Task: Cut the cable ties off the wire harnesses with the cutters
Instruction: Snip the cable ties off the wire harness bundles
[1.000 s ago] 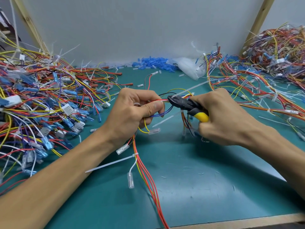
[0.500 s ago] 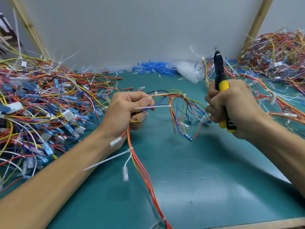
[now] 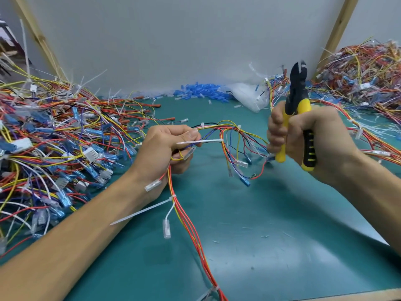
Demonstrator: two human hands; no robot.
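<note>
My left hand [image 3: 167, 148] grips a wire harness [image 3: 230, 135] of red, yellow, blue and black wires above the green mat. A white cable tie [image 3: 201, 141] sticks out sideways from the bundle by my fingertips. Another white tie [image 3: 141, 211] hangs on the red and yellow strand below my wrist, and a third [image 3: 213, 288] sits near the front edge. My right hand [image 3: 308, 140] grips yellow and black cutters [image 3: 296, 101] upright, jaws pointing up and slightly apart, to the right of the harness. My right fingers also touch some harness ends.
A big heap of tied harnesses [image 3: 47, 135] covers the left of the green mat [image 3: 271, 235]. Another heap [image 3: 364, 83] lies at the back right. Blue connector sleeves [image 3: 199, 92] and a clear plastic bag [image 3: 247, 94] sit by the grey back wall. Wooden struts lean in both corners.
My right hand pulled the cutters away from the harness, swung them upright and moved right. The wire bundle spread out between my hands, and my left hand stayed on it.
</note>
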